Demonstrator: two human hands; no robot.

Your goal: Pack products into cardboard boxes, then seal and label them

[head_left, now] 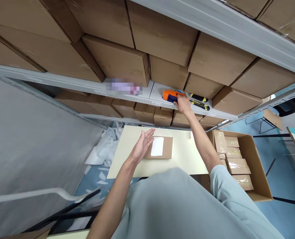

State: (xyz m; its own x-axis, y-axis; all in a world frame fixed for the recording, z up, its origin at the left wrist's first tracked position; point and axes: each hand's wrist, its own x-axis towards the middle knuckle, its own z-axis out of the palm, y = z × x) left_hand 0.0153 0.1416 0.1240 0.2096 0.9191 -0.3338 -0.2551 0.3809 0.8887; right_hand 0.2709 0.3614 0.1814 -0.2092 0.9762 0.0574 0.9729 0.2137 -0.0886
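The right grip (183,103) is wrapped around the orange and blue tool (169,96) on the shelf (156,90). The left grip (143,146) is spread, holding nothing, by the brown box (167,149) on the table (182,157); I can't tell if they touch. Yellow and black tools (200,105) lie just beside the right grip. A quick sideways pull could knock them off the edge.

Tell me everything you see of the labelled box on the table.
The box is a shallow, brown, cardboard-looking carton, lying flat on the pale yellow table. Its top looks closed, with a white rectangular label on it; any print is too small to read. The open left hand covers part of its left side; whether they touch is unclear.
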